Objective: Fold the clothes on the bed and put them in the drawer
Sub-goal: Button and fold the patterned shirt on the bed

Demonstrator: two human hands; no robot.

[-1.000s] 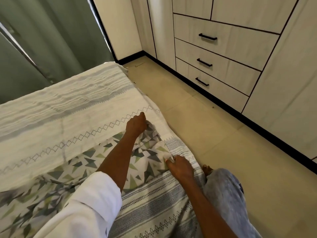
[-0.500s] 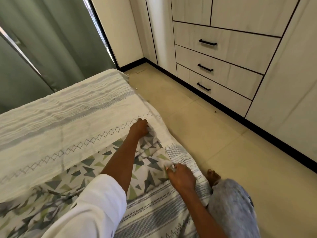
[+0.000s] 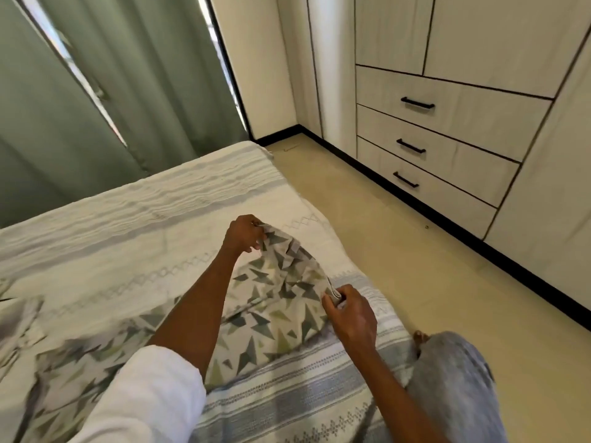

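A white cloth with green and grey triangles [image 3: 275,302] lies across the bed [image 3: 112,225], its right end lifted off the cover. My left hand [image 3: 244,233] grips the far corner of that end. My right hand [image 3: 350,314] pinches the near corner, close to the bed's right edge. The cloth sags between both hands and trails left, blurred, under my white sleeve. Three shut drawers with black handles [image 3: 447,148] sit in the wardrobe at the right.
The bed cover is white with grey woven bands. Green curtains [image 3: 96,91] hang behind the bed. A beige floor strip [image 3: 399,251] runs between bed and wardrobe. My knee in grey fabric [image 3: 454,378] and a bare foot are by the bed's edge.
Both hands have raised the cloth's right end off the bed; before it lay flat under them. The view has tilted up toward the curtains and wardrobe.
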